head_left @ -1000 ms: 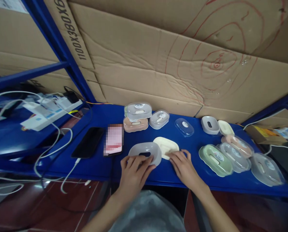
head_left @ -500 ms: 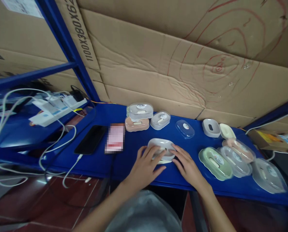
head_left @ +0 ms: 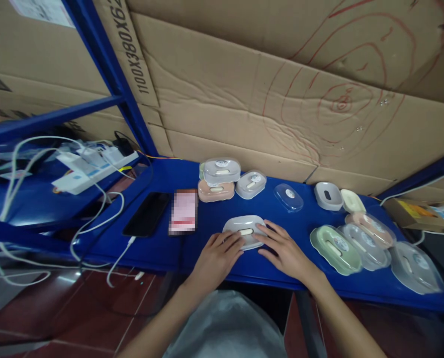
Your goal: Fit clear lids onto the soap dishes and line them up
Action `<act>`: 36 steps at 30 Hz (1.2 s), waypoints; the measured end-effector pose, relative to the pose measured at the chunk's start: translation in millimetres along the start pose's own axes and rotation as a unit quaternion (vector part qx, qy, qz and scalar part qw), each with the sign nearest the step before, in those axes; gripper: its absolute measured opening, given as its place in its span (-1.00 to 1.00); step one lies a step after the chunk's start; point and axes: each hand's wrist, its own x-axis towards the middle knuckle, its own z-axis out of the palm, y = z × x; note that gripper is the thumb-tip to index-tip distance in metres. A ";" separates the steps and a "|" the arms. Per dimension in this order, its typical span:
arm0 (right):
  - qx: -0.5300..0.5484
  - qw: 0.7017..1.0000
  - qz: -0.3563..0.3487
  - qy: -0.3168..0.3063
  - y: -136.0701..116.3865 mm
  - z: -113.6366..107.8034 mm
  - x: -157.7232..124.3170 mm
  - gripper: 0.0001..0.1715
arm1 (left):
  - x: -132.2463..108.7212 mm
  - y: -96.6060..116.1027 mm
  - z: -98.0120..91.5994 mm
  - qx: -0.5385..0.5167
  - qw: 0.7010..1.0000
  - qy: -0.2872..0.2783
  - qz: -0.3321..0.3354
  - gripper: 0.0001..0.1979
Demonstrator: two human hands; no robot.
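Note:
An oval light grey soap dish (head_left: pixel 257 242) lies on the blue shelf in front of me, with a cream oblong piece (head_left: pixel 245 232) in its middle. My left hand (head_left: pixel 219 254) grips the dish's left front side, its bent fingers close together over the rim. On the right side, the fingers of my right hand (head_left: pixel 284 249) rest on the rim, slightly apart, with the thumb at the front edge. The underside of the dish is hidden. Behind it lies a clear lid (head_left: pixel 289 198) with a round sticker.
Lidded soap boxes, one green (head_left: pixel 335 250) and one peach (head_left: pixel 216 191) among them, stand at right and back left. A grey dish (head_left: pixel 328 196) and a cream dish (head_left: pixel 353 202) sit behind. Left are two phones (head_left: pixel 147 215), cables and a power strip (head_left: pixel 95 171). Cardboard (head_left: pixel 222 99) walls the back.
My left hand has drawn back from over the dish to its left front side, uncovering the cream piece. My right fingers now reach further over the right rim.

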 end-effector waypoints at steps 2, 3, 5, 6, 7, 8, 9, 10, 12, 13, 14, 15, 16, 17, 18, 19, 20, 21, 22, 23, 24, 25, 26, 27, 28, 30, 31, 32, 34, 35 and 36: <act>0.009 1.000 0.022 -0.006 10.0 -2.6 6.6 -0.52 | 0.4 1.3 0.0 -0.008 1.000 -0.002 -0.017 -0.75; 0.002 0.999 0.051 0.007 17.6 -2.9 12.0 -0.51 | 0.7 2.1 0.1 -0.013 0.999 -0.002 -0.031 -0.75; -0.048 0.985 0.155 0.056 36.2 -1.1 26.2 -0.45 | 1.3 3.3 0.5 -0.027 0.998 0.001 -0.060 -0.74; -0.084 0.968 0.224 0.079 46.0 0.9 33.7 -0.39 | 1.4 3.3 0.7 -0.039 0.996 0.004 -0.076 -0.73; -0.117 0.945 0.291 0.089 55.1 3.3 40.7 -0.31 | 1.2 2.7 0.8 -0.057 0.994 0.005 -0.091 -0.72; -0.143 0.922 0.348 0.087 63.0 5.7 46.2 -0.24 | 0.8 1.4 0.8 -0.079 0.991 0.005 -0.107 -0.71; -0.159 0.904 0.390 0.077 69.2 7.8 49.8 -0.19 | 0.1 -0.6 0.7 -0.103 0.987 0.005 -0.124 -0.71; -0.165 0.893 0.414 0.064 73.6 9.2 51.2 -0.18 | -0.7 -2.9 0.5 -0.129 0.982 0.005 -0.139 -0.72; -0.164 0.893 0.416 0.048 77.0 9.3 47.3 -0.23 | -2.5 -7.9 -0.5 -0.179 0.971 0.004 -0.158 -0.74; -0.160 0.900 0.402 0.050 76.4 7.9 42.8 -0.28 | -3.3 -10.0 -1.0 -0.199 0.966 0.004 -0.162 -0.76; -0.151 0.909 0.384 0.057 74.5 5.8 37.7 -0.33 | -3.9 -11.5 -1.5 -0.215 0.963 0.005 -0.165 -0.77; -0.130 0.921 0.362 0.071 71.4 3.0 32.4 -0.37 | -4.2 -12.5 -1.8 -0.227 0.959 0.005 -0.168 -0.77; -0.096 0.933 0.335 0.089 67.1 0.1 27.6 -0.40 | -4.3 -12.8 -2.1 -0.237 0.956 0.004 -0.173 -0.73; -0.051 0.944 0.306 0.111 61.7 -2.6 23.7 -0.41 | -4.2 -12.7 -2.2 -0.245 0.953 0.003 -0.181 -0.66; 0.000 0.952 0.275 0.131 54.8 -4.8 20.8 -0.43 | -3.9 -12.4 -2.2 -0.252 0.949 0.002 -0.190 -0.57; 0.052 0.957 0.245 0.143 46.8 -6.3 19.2 -0.45 | -3.5 -12.0 -2.1 -0.259 0.945 0.003 -0.202 -0.47; 0.099 0.960 0.217 0.146 37.6 -6.8 18.5 -0.47 | -3.2 -11.7 -1.7 -0.266 0.940 0.005 -0.212 -0.37; 0.136 0.962 0.192 0.141 27.6 -6.3 18.7 -0.49 | -2.9 -11.7 -1.1 -0.274 0.936 0.009 -0.220 -0.30; 0.161 0.963 0.172 0.131 17.3 -4.9 19.5 -0.51 | -2.9 -11.8 -0.3 -0.281 0.932 0.015 -0.226 -0.24; 0.175 0.965 0.154 0.119 7.4 -2.7 20.7 -0.52 | -3.0 -12.1 0.7 -0.290 0.929 0.021 -0.229 -0.19; 0.177 0.969 0.136 0.108 -1.8 0.0 22.1 -0.51 | -3.4 -12.6 1.9 -0.298 0.926 0.026 -0.229 -0.15; 0.166 0.974 0.117 0.100 -9.7 2.9 23.6 -0.51 | -3.9 -13.2 3.2 -0.305 0.924 0.029 -0.227 -0.12; 0.146 0.980 0.095 0.095 -16.1 5.8 25.1 -0.49 | -4.5 -13.8 4.4 -0.309 0.924 0.031 -0.225 -0.10; 0.118 0.986 0.072 0.093 -20.8 8.6 26.3 -0.47 | -5.1 -14.3 5.5 -0.311 0.923 0.035 -0.222 -0.10; 0.087 0.991 0.049 0.090 -24.1 10.9 27.4 -0.45 | -5.6 -14.7 6.3 -0.310 0.924 0.038 -0.222 -0.10; 0.027 0.996 0.013 0.083 -26.9 14.0 28.5 -0.40 | -6.2 -15.4 6.7 -0.302 0.926 0.042 -0.222 -0.12; 0.003 0.997 0.003 0.077 -27.2 14.9 28.7 -0.38 | -6.2 -15.7 6.4 -0.295 0.928 0.043 -0.222 -0.12; -0.018 0.997 -0.005 0.068 -27.1 15.2 28.8 -0.35 | -6.0 -16.0 5.8 -0.288 0.931 0.042 -0.221 -0.12; -0.047 0.998 -0.014 0.049 -26.6 14.9 28.8 -0.30 | -5.3 -16.4 4.3 -0.276 0.936 0.038 -0.217 -0.12; -0.055 0.998 -0.018 0.040 -26.6 14.3 29.0 -0.27 | -4.8 -16.5 3.6 -0.272 0.937 0.036 -0.216 -0.12; -0.059 0.998 -0.020 0.033 -27.0 13.6 29.2 -0.25 | -4.3 -16.6 3.0 -0.271 0.937 0.034 -0.216 -0.13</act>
